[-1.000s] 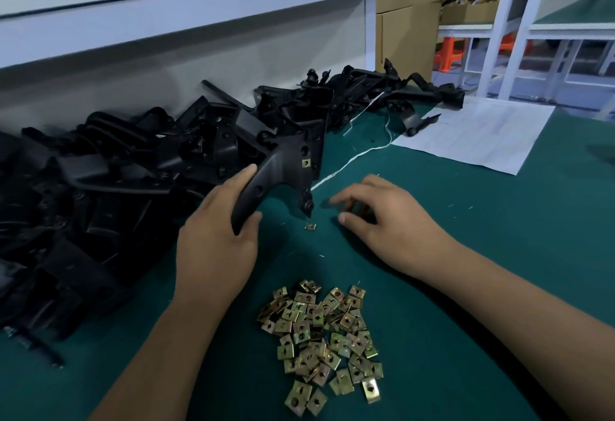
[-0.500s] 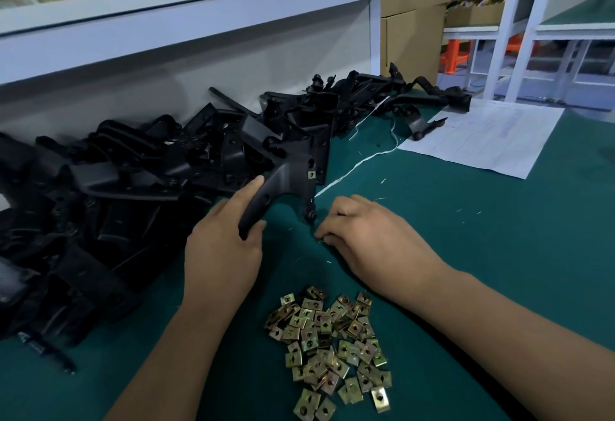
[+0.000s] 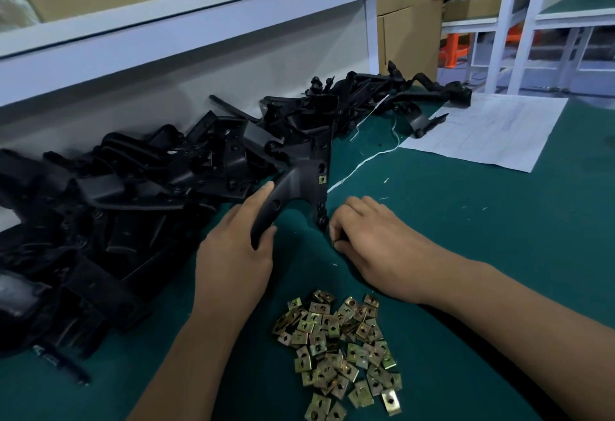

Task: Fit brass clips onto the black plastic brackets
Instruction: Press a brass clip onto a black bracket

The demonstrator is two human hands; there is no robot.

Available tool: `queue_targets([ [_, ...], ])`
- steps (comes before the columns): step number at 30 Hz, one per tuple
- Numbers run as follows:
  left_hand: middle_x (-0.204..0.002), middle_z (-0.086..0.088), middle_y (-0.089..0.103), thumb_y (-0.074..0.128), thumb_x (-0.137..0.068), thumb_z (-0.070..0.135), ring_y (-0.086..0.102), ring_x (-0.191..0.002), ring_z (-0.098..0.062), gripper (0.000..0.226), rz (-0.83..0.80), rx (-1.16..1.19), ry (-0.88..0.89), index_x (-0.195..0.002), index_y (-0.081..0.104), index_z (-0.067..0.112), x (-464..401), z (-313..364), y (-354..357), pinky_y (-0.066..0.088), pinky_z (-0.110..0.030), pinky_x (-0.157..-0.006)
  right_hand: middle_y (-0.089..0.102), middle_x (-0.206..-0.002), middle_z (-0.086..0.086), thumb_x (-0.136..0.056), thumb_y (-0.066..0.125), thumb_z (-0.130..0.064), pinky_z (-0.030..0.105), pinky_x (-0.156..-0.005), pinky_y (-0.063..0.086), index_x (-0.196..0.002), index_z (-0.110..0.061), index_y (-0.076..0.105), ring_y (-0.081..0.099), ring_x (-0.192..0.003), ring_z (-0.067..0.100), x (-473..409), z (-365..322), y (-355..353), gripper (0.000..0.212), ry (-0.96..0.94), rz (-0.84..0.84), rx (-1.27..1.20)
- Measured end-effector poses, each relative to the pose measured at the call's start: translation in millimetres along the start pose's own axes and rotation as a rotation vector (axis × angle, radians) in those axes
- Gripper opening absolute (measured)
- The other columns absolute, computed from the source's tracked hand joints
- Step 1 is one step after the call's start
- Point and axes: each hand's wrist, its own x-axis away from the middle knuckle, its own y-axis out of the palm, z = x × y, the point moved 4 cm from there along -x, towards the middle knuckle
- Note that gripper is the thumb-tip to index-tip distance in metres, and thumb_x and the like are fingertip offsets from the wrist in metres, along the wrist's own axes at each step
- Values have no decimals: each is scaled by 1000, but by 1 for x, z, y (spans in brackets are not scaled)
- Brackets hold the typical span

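The green table [image 3: 466,254] fills most of the view, under a white shelf [image 3: 199,21] that runs along the wall. On the left side of the table lies a big heap of black plastic brackets [image 3: 116,221], piled one over another and reaching toward the far right. A white sheet of paper [image 3: 482,131] lies flat at the far right, and a thin white string [image 3: 366,161] runs from the heap across the table beside it.

One black bracket [image 3: 299,184] is lifted at the near edge of the heap. The left hand [image 3: 236,261] holds its lower arm — the thumb and the fingers are curled around it. A brass clip [image 3: 322,179] already sits on the upper part of this bracket. The right hand [image 3: 376,241] is at the bracket's lower tip, touching it, with the fingers bent inward and the fingertips close together. Whether they pinch a clip there I cannot tell — the fingers hide that spot.

Near the person, between the two forearms, lies a loose pile of brass clips [image 3: 339,350] on the table, well apart from the bracket.
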Motion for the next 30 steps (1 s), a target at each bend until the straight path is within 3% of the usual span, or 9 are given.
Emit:
queue_targets([
  [2, -139, 20, 59, 73, -95, 22, 52, -125, 4, 68, -5, -6, 2, -150, 44, 49, 0, -1, 0, 32, -9, -99, 49, -102, -10, -106, 49, -23, 30, -89, 39, -100, -29, 44, 40, -96, 12, -1, 2, -2, 9, 18, -5, -36],
  [4, -136, 27, 57, 73, -95, 23, 50, -122, 9, 68, -6, 11, -4, -150, 43, 51, -1, 0, -1, 34, -10, -99, 56, -95, -11, -106, 49, -23, 30, -82, 43, -98, -28, 45, 48, -91, 11, 0, 7, -5, 10, 98, 37, -234],
  [8, -125, 32, 60, 76, -92, 24, 57, -113, 11, 66, 6, 88, -35, -144, 48, 54, -1, 0, -2, 45, -17, -99, 61, -81, -8, -103, 59, -24, 20, -69, 43, -94, -26, 53, 53, -73, 6, 2, 28, -15, 11, 276, 291, -578],
  [11, -110, 30, 69, 80, -88, 27, 65, -101, 9, 60, 13, 163, -84, -138, 57, 50, 1, -3, -3, 55, -18, -90, 65, -77, -5, -97, 71, -21, 35, -78, 50, -90, -22, 64, 61, -77, 23, 2, 40, -17, 10, 363, 356, -737],
  [14, -114, 40, 66, 82, -86, 26, 60, -106, 19, 57, -9, 273, -55, -134, 62, 50, 3, -1, -2, 45, 0, -87, 71, -76, 6, -91, 79, -11, 33, -74, 55, -91, -7, 72, 63, -68, 22, 0, 36, -18, 8, 329, 308, -936],
  [18, -113, 43, 64, 83, -85, 20, 59, -107, 22, 58, -17, 326, -16, -131, 64, 49, 3, 3, -1, 41, 3, -87, 76, -92, 26, -94, 69, 3, 27, -72, 63, -102, 11, 71, 70, -69, 21, 1, 34, -20, 11, 324, 321, -1215],
  [23, -109, 41, 67, 83, -85, 19, 62, -102, 19, 57, 0, 324, 11, -132, 65, 47, 3, 2, -2, 42, 3, -84, 77, -101, 24, -102, 56, 0, 33, -81, 64, -113, 5, 71, 74, -83, 26, 2, 34, -16, 19, 327, 236, -1338],
  [30, -110, 35, 69, 83, -86, 20, 63, -105, 15, 57, -10, 351, 14, -131, 64, 49, 2, -1, -1, 45, -1, -86, 79, -98, 15, -99, 63, -13, 30, -74, 64, -105, -1, 74, 77, -79, 23, 1, 32, -13, 17, 301, 88, -1320],
])
